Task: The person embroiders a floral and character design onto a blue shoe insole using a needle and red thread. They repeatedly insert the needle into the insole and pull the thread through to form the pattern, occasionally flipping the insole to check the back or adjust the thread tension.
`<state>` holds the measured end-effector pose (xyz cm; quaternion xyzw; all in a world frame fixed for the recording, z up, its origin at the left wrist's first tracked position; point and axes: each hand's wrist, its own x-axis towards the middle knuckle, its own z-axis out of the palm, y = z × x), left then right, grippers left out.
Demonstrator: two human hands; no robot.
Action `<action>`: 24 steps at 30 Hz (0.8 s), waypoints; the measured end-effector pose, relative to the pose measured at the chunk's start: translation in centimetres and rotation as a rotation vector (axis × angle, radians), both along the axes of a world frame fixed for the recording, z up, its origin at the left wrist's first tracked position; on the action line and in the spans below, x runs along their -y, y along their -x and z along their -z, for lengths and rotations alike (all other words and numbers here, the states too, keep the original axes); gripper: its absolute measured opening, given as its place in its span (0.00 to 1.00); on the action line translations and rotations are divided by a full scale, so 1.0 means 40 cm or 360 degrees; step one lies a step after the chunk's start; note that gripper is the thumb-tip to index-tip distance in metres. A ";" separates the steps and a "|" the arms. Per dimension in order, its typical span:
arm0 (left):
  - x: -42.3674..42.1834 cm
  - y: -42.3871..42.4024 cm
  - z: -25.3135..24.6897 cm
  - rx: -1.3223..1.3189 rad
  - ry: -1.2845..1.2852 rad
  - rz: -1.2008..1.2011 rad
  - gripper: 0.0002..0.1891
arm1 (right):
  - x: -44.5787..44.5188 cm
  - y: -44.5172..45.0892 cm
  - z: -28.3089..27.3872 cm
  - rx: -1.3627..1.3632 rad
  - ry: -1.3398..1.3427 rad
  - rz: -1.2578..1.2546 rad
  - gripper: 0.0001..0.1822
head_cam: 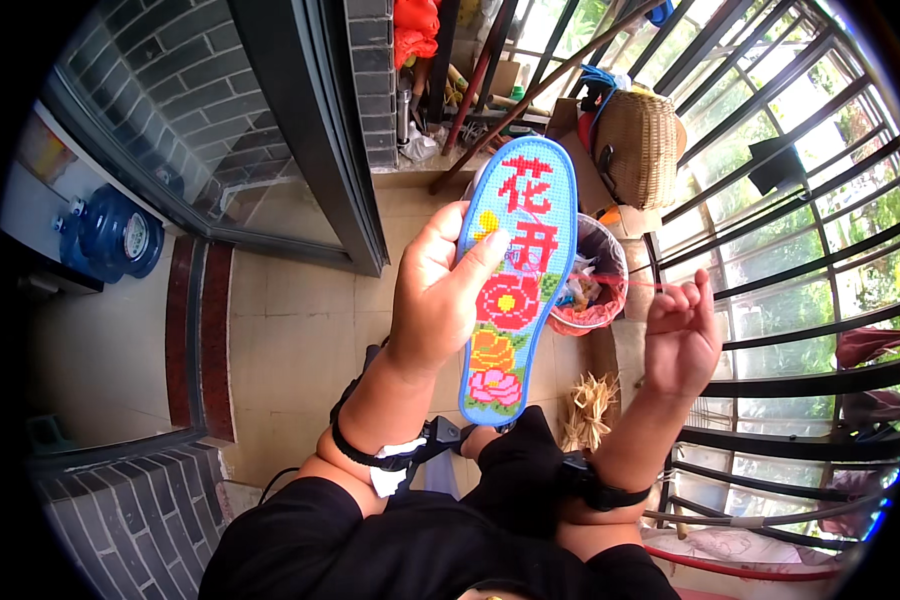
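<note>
My left hand [439, 300] grips a cross-stitched insole [521, 315] along its left edge, thumb laid over the face. The insole has a blue rim and light blue ground. Red stitched characters fill its upper part; red, orange and pink flowers fill the lower part. From its right edge a red thread [637, 282] runs taut to my right hand [681, 345], raised off to the right with fingers curled around the thread's end. Whether those fingers also pinch a needle is too small to tell. A loose loop of thread lies on the insole near the characters.
Behind the insole stands a waste bin [589, 324] with a pink liner and rubbish inside. A wicker basket [637, 150] and a slanting wooden pole [525, 94] are beyond. Barred windows [780, 300] curve along the right. Dried husks [592, 405] lie low; water bottles [131, 232] stand left.
</note>
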<state>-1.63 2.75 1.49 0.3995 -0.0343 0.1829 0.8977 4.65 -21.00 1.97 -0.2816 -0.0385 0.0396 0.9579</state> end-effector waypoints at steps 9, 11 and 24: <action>-0.037 0.083 -0.095 0.0076 0.0143 0.0220 0.10 | 0.301 0.072 -0.035 0.0048 0.0502 0.0510 0.14; -0.044 0.111 -0.134 0.0094 0.0136 0.0246 0.11 | 0.308 0.102 -0.078 -0.0038 0.0207 0.0641 0.10; -0.151 0.259 -0.223 0.0508 0.0487 0.0710 0.12 | 0.603 0.198 -0.014 -0.0275 0.0765 0.1180 0.05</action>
